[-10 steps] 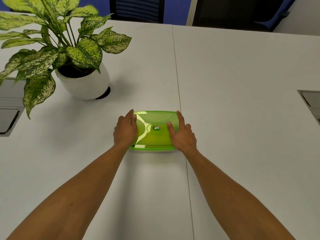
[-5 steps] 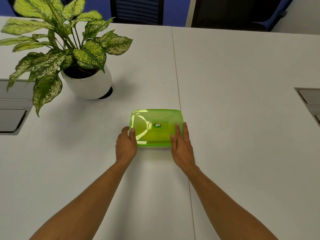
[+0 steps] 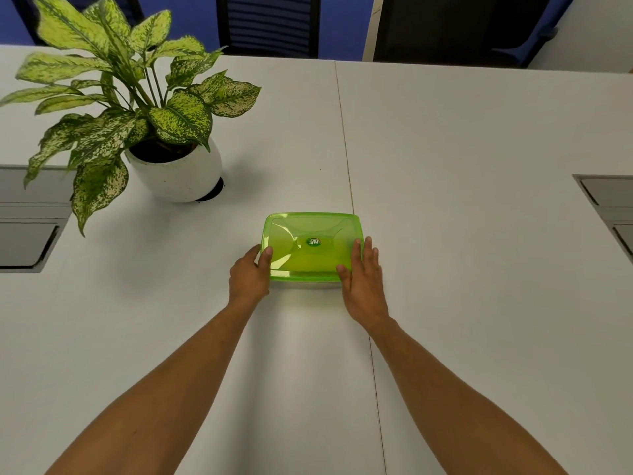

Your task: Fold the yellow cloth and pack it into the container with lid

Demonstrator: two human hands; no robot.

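A green translucent container point(image 3: 310, 231) with its lid on stands on the white table point(image 3: 479, 269), near the middle seam. My left hand point(image 3: 248, 275) clasps its near left corner, thumb on the lid and fingers down the side. My right hand point(image 3: 364, 279) lies over the near right corner, fingers stretched along the lid's right edge and thumb on the front rim. The yellow cloth cannot be made out as a separate thing; the lid shows only a yellow-green tint.
A potted plant in a white pot point(image 3: 174, 173) stands at the back left, its leaves reaching toward the container. Grey cable hatches sit in the table at the left point(image 3: 27, 228) and right point(image 3: 609, 207) edges. Dark chairs point(image 3: 270, 25) stand beyond the far edge.
Both hands have slid back from the container's sides to its near corners. The container lies in the same place on the table, lid on.
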